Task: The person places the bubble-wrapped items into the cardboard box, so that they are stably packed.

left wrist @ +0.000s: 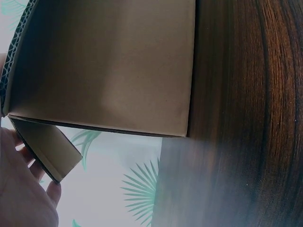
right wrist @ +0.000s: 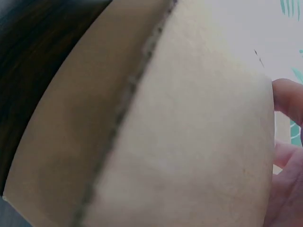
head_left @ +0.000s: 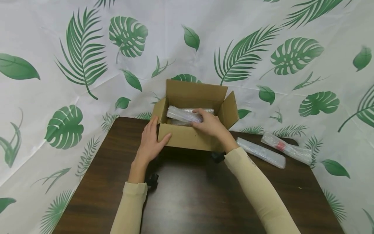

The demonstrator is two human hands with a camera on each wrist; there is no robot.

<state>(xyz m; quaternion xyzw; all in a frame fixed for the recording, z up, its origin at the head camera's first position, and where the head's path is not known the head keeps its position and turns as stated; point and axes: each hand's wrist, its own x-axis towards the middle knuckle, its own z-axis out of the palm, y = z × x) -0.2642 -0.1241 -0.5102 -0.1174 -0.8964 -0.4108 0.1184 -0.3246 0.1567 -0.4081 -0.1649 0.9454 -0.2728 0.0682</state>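
An open cardboard box [head_left: 187,138] stands toward the back of the table. My left hand [head_left: 149,139] rests at its front left corner, thumb spread over the front flap and fingers along the left side flap. In the left wrist view, the fingers of that hand [left wrist: 26,184] lie against a small flap [left wrist: 52,149]. My right hand [head_left: 208,123] reaches over the front flap and grips the right end of a bubble-wrapped package [head_left: 182,114], tilted in the box opening. Other bubble wrap [head_left: 208,110] shows beneath and behind it. The front flap [right wrist: 199,118] hides most of the right hand in the right wrist view.
On the table's right side lie a flat bubble-wrapped package [head_left: 261,152] and another bubble-wrapped bundle [head_left: 287,148] with a red patch. The dark wooden table [head_left: 187,201] extends toward me. A leaf-print cloth [head_left: 163,39] hangs behind and at both sides.
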